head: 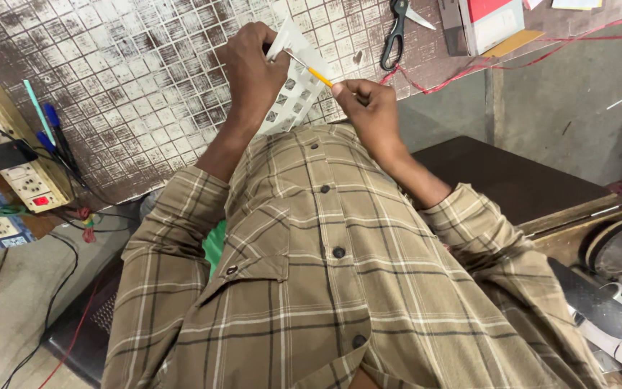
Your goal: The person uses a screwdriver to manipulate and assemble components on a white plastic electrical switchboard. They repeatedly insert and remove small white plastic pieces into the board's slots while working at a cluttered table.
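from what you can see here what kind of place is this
Probably a small electrical repair or assembly workbench. A board of sockets and switches with loose wires sits at one side, scissors lie on the patterned worktop, and the hands work a thin wire against a white perforated panel.

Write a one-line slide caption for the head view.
Left hand holds a white grid panel while right hand pokes it with a thin yellow-tipped tool; scissors lie nearby.
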